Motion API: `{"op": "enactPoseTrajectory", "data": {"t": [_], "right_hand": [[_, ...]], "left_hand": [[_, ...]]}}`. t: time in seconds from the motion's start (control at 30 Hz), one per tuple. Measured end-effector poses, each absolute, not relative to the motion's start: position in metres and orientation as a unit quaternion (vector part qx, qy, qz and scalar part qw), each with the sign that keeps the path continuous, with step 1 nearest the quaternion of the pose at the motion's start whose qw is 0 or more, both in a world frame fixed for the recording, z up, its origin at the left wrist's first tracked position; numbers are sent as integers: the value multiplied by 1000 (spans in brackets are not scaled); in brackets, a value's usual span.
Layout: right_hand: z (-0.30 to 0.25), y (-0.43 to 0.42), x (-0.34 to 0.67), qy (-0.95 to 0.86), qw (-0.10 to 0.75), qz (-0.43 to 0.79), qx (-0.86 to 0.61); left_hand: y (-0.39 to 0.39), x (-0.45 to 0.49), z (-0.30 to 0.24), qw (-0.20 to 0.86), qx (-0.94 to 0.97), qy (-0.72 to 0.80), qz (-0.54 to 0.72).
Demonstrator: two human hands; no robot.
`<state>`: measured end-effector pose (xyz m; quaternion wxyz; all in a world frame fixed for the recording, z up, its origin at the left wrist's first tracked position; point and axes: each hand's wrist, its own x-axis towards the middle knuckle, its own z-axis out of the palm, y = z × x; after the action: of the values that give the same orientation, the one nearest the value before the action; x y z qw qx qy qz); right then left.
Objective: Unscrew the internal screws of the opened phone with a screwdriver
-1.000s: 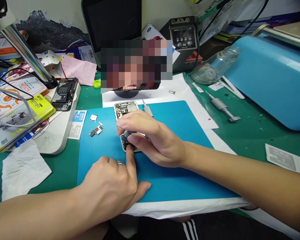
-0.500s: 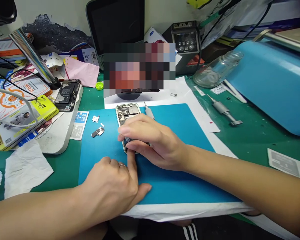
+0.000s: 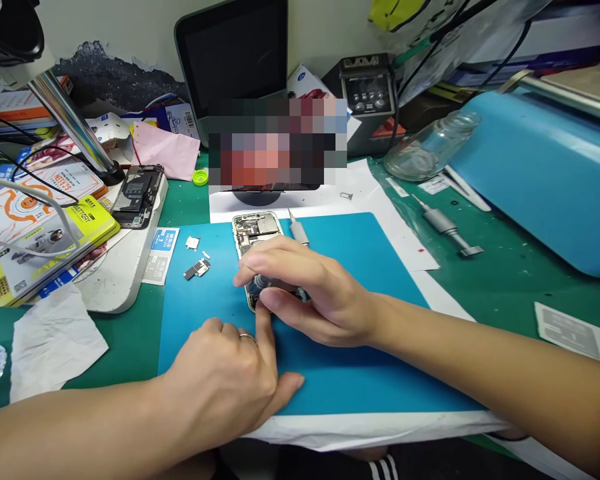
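Note:
An opened phone (image 3: pixel 267 225), its inner parts bare, lies on the blue mat (image 3: pixel 360 267). Over its lower half, my right hand (image 3: pixel 313 287) has thumb and fingers curled around a grey, ribbed screwdriver (image 3: pixel 260 285), mostly hidden by the hand. My left hand (image 3: pixel 230 367) holds nothing; its index fingertip touches the phone's bottom end, the thumb is stretched out, and the other fingers are folded. Another screwdriver (image 3: pixel 299 229) lies just right of the phone. On the mat to the left are a dark metal-edged plate (image 3: pixel 197 269) and a small silver piece (image 3: pixel 193 243).
Another opened phone (image 3: pixel 139 197) rests on a white stand at left, beside a yellow battery box (image 3: pixel 55 247). Crumpled tissue (image 3: pixel 57 343) lies nearer. To the right are a glass jar (image 3: pixel 430 147), another screwdriver (image 3: pixel 446 227) and white tweezers (image 3: pixel 467 189). A dark monitor (image 3: pixel 233 57) stands behind.
The right thumb has moved slightly away from the index finger, showing more of the screwdriver. The left hand stays against the phone. The whole view has shifted a little.

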<state>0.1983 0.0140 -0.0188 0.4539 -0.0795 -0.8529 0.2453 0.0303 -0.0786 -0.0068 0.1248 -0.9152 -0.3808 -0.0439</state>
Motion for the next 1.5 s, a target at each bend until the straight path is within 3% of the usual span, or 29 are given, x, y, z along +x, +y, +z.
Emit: {"op": "enactPoseTrajectory", "data": {"t": [1.27,1.43,1.5], "right_hand": [[-30,16,200,-852,476,194,-97],[-19,20,218,-772,574,162,-218],[-6,27,232,-745,571,129,-320]], "left_hand": [[-78,28,-5,125,-918,-374,-34],[-75,27,-5,134,-923,-360,-31],[-73,25,-5,134,-925,-353,-34]]}}
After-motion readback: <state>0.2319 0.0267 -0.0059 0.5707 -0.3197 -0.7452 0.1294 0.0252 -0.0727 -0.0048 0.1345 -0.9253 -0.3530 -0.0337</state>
